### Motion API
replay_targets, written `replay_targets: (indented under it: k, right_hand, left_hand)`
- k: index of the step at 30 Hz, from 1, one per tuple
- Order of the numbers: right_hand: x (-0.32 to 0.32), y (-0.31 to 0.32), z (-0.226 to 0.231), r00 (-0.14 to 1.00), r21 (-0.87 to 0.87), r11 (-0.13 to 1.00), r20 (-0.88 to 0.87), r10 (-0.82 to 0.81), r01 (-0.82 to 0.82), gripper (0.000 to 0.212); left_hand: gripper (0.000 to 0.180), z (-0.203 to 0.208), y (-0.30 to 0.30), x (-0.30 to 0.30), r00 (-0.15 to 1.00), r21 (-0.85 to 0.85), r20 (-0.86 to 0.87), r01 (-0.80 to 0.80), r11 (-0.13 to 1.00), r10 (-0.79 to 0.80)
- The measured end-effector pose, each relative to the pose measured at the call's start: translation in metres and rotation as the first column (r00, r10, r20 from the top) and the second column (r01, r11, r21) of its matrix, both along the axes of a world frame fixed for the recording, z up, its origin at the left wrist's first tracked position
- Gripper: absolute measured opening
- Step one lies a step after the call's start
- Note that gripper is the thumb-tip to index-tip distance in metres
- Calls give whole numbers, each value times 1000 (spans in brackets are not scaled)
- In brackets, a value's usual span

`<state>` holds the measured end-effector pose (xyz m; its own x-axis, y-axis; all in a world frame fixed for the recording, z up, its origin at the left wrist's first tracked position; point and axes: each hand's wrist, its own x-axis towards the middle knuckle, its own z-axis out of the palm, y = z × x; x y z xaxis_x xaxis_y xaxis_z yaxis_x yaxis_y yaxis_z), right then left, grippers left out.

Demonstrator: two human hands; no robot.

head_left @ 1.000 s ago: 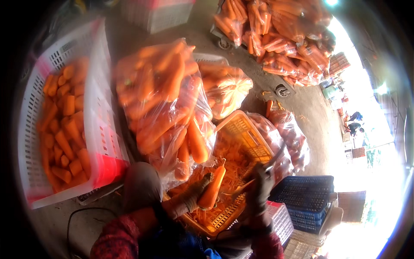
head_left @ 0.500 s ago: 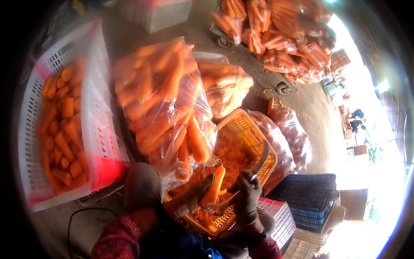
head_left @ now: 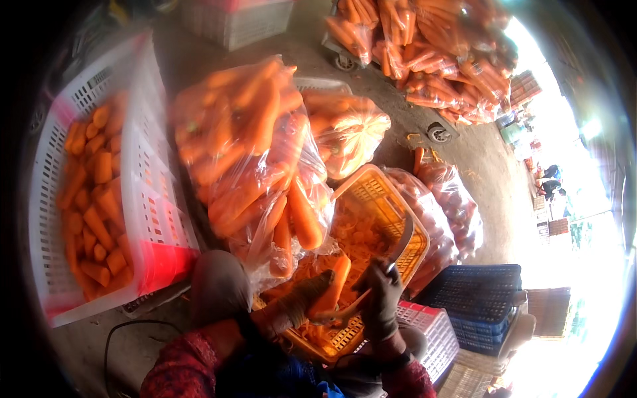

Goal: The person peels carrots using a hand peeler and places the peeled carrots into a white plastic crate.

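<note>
My left hand (head_left: 302, 302), in a dark work glove, is closed around a peeled-looking orange carrot (head_left: 336, 284), its narrower end pointing up and away. Close on its right, my gloved right hand (head_left: 381, 302) grips a knife (head_left: 403, 240) whose long, slightly curved grey blade stands up above the fist. A pale brown strip-like part reaches from this fist toward the carrot's lower end; whether it belongs to the knife I cannot tell. Under both hands is a yellow slatted crate (head_left: 417, 249) holding orange carrot peelings (head_left: 358, 232).
A large clear bag of carrots (head_left: 245, 132) leans at the crate's left. Further left stands a white and pink crate (head_left: 156, 199) of trimmed carrots. Filled bags (head_left: 424, 205) and blue crates (head_left: 474, 298) are on the right. A wheeled cart with bagged carrots (head_left: 431, 60) stands behind.
Both hands keep their grips, with the carrot and knife nearly in place. The view has shifted very slightly.
</note>
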<state>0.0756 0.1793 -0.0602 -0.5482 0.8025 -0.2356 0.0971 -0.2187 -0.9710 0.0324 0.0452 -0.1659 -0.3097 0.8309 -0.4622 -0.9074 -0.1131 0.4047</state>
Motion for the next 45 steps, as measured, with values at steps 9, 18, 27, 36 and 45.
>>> replay_targets:
  k: [9, 18, 27, 36, 45]
  right_hand:
    - [-2, 44, 26, 992, 234, 969, 114, 54, -80, 12]
    - [0, 110, -17, 960, 503, 822, -70, -271, 268, 29]
    - [6, 14, 4, 997, -55, 997, 46, 56, -54, 19]
    - [7, 22, 14, 999, 191, 981, 8, 36, -36, 14]
    - [8, 106, -16, 989, 504, 853, -30, -142, 137, 10]
  left_hand:
    - [25, 2, 8, -5, 898, 24, 441, -17, 1000, 5]
    - [37, 18, 8, -3, 971, 69, 54, 231, 970, -235]
    - [43, -5, -1, -7, 945, 219, 243, 165, 962, -217]
    - [34, 2, 0, -6, 995, 142, 92, 32, 989, -45]
    - [35, 20, 3, -9, 976, 165, 108, 171, 971, -190]
